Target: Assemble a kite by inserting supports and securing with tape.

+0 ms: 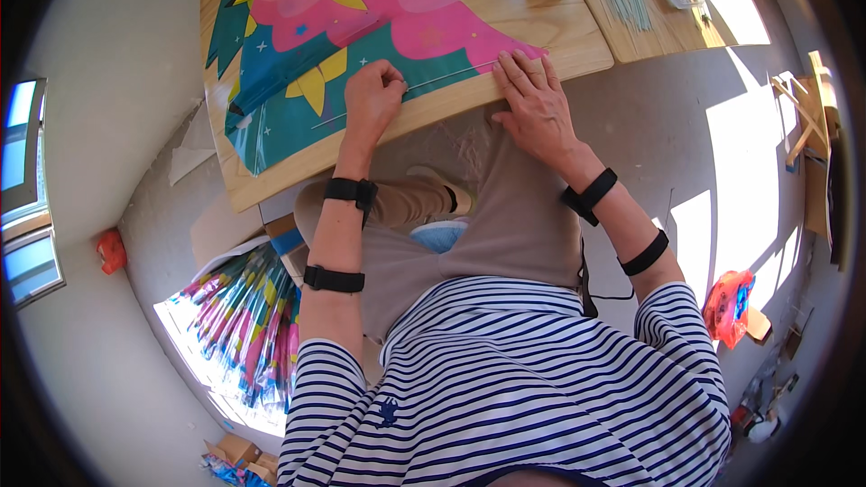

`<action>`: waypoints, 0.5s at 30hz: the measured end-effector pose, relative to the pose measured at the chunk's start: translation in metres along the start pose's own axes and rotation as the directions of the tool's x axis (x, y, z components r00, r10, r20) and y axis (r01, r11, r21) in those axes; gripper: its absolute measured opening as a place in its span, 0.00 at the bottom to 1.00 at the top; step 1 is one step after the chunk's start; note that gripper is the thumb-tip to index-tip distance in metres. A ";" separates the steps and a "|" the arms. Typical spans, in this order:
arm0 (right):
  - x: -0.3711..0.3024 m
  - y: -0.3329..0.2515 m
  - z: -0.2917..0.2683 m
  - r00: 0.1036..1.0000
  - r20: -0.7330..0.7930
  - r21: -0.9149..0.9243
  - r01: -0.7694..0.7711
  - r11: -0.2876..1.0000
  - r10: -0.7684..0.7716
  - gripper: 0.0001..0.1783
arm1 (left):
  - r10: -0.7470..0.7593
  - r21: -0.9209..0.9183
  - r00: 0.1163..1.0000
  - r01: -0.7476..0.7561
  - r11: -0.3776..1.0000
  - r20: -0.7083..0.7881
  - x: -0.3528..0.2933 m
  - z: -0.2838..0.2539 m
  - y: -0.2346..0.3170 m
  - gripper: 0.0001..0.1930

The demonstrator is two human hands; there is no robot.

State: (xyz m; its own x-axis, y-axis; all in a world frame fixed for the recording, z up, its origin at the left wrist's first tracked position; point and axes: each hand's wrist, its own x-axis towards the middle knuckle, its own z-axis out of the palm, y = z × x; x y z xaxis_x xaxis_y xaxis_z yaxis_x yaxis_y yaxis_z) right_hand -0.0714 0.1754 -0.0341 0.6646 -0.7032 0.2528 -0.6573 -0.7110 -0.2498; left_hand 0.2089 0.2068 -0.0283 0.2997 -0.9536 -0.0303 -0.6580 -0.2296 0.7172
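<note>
Seemingly aligning the stick [451,76], upper centre: left fingers [390,75] curled, grip unclear, right fingers [520,73] flat on the sheet [451,29]; next wants steadiness.

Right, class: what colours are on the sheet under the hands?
The sheet is mostly pink and teal, with yellow and some blue; see the head view.

Over the colourful sheet [433,18], left grip [373,104] curls, right grip [535,108] lies flat
</note>
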 end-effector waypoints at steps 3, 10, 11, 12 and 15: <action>0.000 0.000 0.002 1.000 0.000 -0.029 0.008 1.000 -0.008 0.41 | 0.015 -0.010 1.000 -0.015 1.000 -0.007 0.000 -0.001 -0.001 0.06; 0.000 0.001 0.005 1.000 0.006 -0.058 -0.003 0.998 0.003 0.43 | 0.238 0.117 0.960 -0.223 0.968 -0.144 -0.016 0.001 -0.004 0.04; 0.000 0.000 0.004 1.000 0.005 -0.062 -0.003 0.998 0.003 0.42 | 0.291 0.179 0.944 -0.263 0.948 -0.155 -0.018 0.000 -0.005 0.04; 0.000 0.000 0.003 1.000 0.004 -0.067 -0.003 0.998 0.003 0.42 | 0.302 0.180 0.940 -0.274 0.945 -0.159 -0.020 0.001 -0.006 0.04; 0.000 -0.003 0.000 1.000 0.005 -0.053 -0.024 0.998 0.024 0.42 | 0.323 0.195 0.931 -0.289 0.937 -0.172 -0.025 0.001 -0.007 0.04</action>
State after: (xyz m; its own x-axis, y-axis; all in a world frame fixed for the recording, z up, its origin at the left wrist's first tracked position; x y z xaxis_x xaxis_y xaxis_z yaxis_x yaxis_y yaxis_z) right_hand -0.0692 0.1773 -0.0337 0.6505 -0.7201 0.2415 -0.6907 -0.6931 -0.2063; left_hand 0.2061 0.2318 -0.0333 0.1852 -0.9282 0.3228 -0.8379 0.0225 0.5453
